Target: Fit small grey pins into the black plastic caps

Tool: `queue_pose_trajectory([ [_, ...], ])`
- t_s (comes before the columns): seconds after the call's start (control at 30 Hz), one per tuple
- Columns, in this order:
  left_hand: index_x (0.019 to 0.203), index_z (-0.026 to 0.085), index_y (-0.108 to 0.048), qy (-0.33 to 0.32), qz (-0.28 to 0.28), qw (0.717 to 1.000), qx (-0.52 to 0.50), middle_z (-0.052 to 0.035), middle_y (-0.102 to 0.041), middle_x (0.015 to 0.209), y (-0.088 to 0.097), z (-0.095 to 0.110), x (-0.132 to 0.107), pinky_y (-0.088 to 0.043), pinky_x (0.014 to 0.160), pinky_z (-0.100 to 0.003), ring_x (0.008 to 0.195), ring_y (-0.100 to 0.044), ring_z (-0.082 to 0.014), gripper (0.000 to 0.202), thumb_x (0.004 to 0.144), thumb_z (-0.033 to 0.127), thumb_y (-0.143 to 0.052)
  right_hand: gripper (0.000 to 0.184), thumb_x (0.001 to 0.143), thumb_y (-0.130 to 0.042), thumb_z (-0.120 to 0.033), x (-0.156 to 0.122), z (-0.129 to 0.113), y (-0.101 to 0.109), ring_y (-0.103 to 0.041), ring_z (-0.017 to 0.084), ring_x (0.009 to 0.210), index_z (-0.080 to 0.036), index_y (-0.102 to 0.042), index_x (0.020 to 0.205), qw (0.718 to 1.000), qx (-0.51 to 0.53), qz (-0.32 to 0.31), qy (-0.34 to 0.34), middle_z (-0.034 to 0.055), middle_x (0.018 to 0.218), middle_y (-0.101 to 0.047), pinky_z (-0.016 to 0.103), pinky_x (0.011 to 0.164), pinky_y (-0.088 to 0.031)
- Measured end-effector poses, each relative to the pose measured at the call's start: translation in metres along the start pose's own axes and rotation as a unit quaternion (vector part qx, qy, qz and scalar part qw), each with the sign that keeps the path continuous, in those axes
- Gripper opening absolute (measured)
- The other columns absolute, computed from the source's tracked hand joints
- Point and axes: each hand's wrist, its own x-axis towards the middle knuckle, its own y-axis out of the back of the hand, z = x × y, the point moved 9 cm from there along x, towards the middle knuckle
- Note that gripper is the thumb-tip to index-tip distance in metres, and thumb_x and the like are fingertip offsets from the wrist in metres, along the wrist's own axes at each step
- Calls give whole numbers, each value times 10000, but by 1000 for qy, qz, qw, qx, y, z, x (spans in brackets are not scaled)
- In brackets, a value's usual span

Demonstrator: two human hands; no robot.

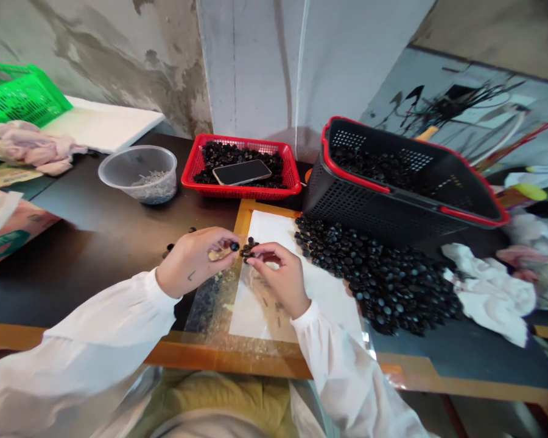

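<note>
My left hand (196, 258) is closed in a pinch on a small black round part (234, 246), just above the dark table. My right hand (278, 274) is also pinched, its fingertips at a small cluster of black parts (248, 248) on a white sheet (310, 286); what it grips is too small to name. The two hands almost touch. A large heap of black round parts (383, 280) lies to the right of my right hand, spread over the sheet and table.
A red basket (196, 164) of black parts with a phone (241, 172) on them stands behind. A black basket with red rim (393, 201) is at the right. At left are a clear bowl (137, 173), a green crate (18, 97) and pink cloth (27, 146). White rags (488, 292) lie right.
</note>
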Motion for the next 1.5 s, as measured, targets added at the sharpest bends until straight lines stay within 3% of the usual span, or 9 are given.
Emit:
queue_pose_trajectory([
  [0.17, 1083, 191, -707, -48, 19, 997, -49, -55, -718, 982, -10, 18, 10, -582, 708, -221, 733, -691, -122, 203, 909, 287, -666, 141, 779, -825, -279, 0, -9, 10, -716, 159, 768, -229, -763, 896, 998, -26, 35, 40, 20, 891, -781, 278, 769, -590],
  [0.27, 1079, 193, -719, -54, 28, 995, -73, -73, -726, 1047, -14, 12, 8, -611, 773, -243, 830, -720, -147, 204, 903, 292, -688, 120, 796, -814, -273, -1, -11, 12, -719, 164, 782, -237, -761, 899, 996, -52, 42, 56, 16, 900, -783, 285, 783, -588],
  [0.4, 1118, 209, -720, -13, 24, 990, -136, -78, -752, 1124, -24, -4, 1, -640, 788, -258, 897, -753, -173, 240, 910, 324, -690, 125, 821, -798, -309, -2, -10, 9, -723, 176, 796, -250, -764, 926, 994, -89, 31, 62, 23, 923, -783, 305, 805, -592],
  [0.47, 1126, 222, -719, -7, 30, 991, -133, -70, -758, 1116, -25, -7, -2, -640, 752, -245, 855, -754, -161, 232, 918, 316, -681, 135, 825, -797, -323, -3, -11, 6, -724, 181, 808, -256, -766, 938, 993, -99, 21, 68, 25, 924, -783, 309, 809, -593],
  [0.63, 1066, 220, -738, -60, 47, 993, -94, -66, -768, 1033, -20, 3, -4, -618, 749, -245, 877, -738, -166, 160, 925, 244, -667, 125, 825, -803, -304, -4, -16, 4, -721, 182, 818, -264, -766, 937, 989, -114, 14, 90, 17, 922, -783, 315, 833, -588],
  [1.0, 1057, 228, -748, -60, 57, 992, -99, -62, -768, 1035, -19, 2, -7, -617, 817, -286, 901, -741, -182, 162, 912, 227, -676, 112, 829, -799, -288, -5, -19, 2, -716, 191, 829, -272, -766, 934, 986, -140, 9, 93, 14, 911, -780, 325, 829, -584],
  [1.3, 1039, 259, -756, -45, 47, 993, -98, -34, -784, 998, -22, -3, -9, -609, 842, -284, 883, -745, -168, 143, 908, 265, -699, 92, 826, -796, -295, -5, -15, 0, -714, 186, 816, -270, -773, 912, 992, -111, -3, 67, 10, 897, -779, 327, 831, -590],
  [1.43, 1064, 239, -755, 21, 71, 983, -167, -36, -793, 919, -25, -12, -12, -624, 737, -258, 785, -752, -166, 243, 850, 352, -772, 73, 822, -795, -298, -4, -9, 1, -714, 183, 829, -283, -791, 893, 998, -51, -3, 31, 9, 892, -770, 313, 799, -590],
  [1.5, 984, 203, -766, 59, 91, 969, -220, -41, -788, 831, -26, -17, -14, -619, 649, -239, 700, -746, -166, 298, 772, 400, -838, 79, 811, -807, -299, -4, -7, 2, -705, 176, 811, -290, -799, 889, 999, -29, 2, 20, 10, 884, -759, 299, 756, -586],
])
